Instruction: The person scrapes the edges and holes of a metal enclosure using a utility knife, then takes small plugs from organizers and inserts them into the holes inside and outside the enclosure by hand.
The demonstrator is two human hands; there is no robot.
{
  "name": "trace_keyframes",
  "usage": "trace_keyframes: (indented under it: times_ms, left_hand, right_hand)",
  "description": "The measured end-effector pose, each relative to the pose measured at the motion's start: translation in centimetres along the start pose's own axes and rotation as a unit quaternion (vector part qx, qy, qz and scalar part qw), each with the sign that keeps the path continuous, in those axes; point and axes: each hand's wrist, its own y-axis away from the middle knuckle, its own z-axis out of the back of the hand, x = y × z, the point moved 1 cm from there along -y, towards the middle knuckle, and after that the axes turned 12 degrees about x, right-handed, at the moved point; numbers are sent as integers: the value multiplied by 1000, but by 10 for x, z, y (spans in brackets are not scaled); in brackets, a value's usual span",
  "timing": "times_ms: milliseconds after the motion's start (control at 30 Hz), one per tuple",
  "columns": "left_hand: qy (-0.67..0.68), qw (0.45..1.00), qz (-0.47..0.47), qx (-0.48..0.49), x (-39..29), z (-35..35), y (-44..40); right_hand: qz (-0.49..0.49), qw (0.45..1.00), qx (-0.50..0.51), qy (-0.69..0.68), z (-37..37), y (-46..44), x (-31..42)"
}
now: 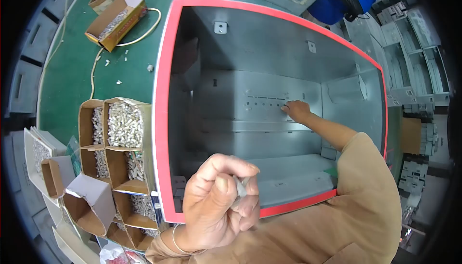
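Observation:
A large grey metal box (pixel 264 143) with a red strip along its rim lies open in front of me. My left hand (pixel 221 201) is raised over the near edge of the box, fingers curled round small pale pieces (pixel 240 189). My right hand (pixel 297 111) reaches inside, its fingertips closed at the right end of a row of small holes (pixel 264 104) in the inner panel. Whatever those fingertips hold is too small to make out.
Left of the box stands a divided cardboard tray (pixel 115 149) with small white parts (pixel 125 124). A yellow carton (pixel 115 23) and a cable (pixel 156 23) lie on the green table (pixel 62 78). At the top right is a person in blue (pixel 332 6).

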Motion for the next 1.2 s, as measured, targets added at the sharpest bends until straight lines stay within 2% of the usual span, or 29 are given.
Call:
trace_keyframes:
  times_ms: [67,133,167,200,233,267,300,333,367,400,433,500,600,700,800,900,967,1033,1067,1100,1133,1167,1200]
  left_hand:
    - [16,1000,0,-13,0,0,-1]
    - [19,1000,-7,-10,2,3,-1]
    - [22,1000,-5,-7,3,3,-2]
    - [21,1000,-4,-4,2,2,-3]
    - [41,999,-14,-14,3,2,-3]
    - [61,998,-19,-20,3,2,-3]
    - [81,996,-20,-22,4,1,-2]
    - [68,996,-27,-57,4,-1,0]
    - [67,995,-3,-72,7,7,6]
    - [48,994,-15,-100,7,5,7]
    - [30,991,-29,-129,7,3,7]
    - [29,993,-36,-105,8,5,8]
    - [-9,996,-13,-93,8,8,8]
    - [-47,997,16,-62,8,7,8]
    - [-54,997,34,-41,10,4,7]
    - [-32,998,42,-42,10,-1,3]
    - [-24,999,32,-7,10,-2,0]
    - [15,999,29,-6,9,-2,0]
    - [37,999,29,-15,8,-3,-1]
    - [58,998,29,-25,8,-3,-1]
    - [72,997,28,0,7,-1,-2]
    - [98,995,34,6,7,-1,-2]
    - [123,992,39,11,7,-2,-2]
  right_hand:
    - [-7,1000,4,9,22,2,14]
    - [126,963,24,-235,74,37,56]
    - [188,916,35,-353,99,61,80]
    - [327,831,-10,-451,114,83,100]
    - [417,790,-35,-448,138,114,119]
    - [483,776,-51,-404,155,144,131]
    - [559,763,-101,-308,168,167,140]
    - [664,668,-230,-244,171,175,155]
    - [642,705,-217,-208,174,190,164]
    - [621,719,-285,-127,173,197,169]
    - [618,711,-311,-125,170,198,174]
    - [620,688,-355,-123,166,197,178]
    - [598,703,-382,-52,166,207,172]
    - [578,760,-251,-163,166,215,161]
    - [565,774,-238,-155,162,222,154]
    - [611,731,-273,-131,162,223,142]
    - [572,719,-353,-176,168,220,119]
    - [440,777,-416,-171,181,210,72]
    - [370,780,-484,-140,181,191,41]
    - [282,802,-503,-153,180,174,6]
    - [155,847,-464,-208,179,168,-25]
    - [79,859,-431,-264,173,155,-64]
    - [21,870,-436,-229,166,147,-94]
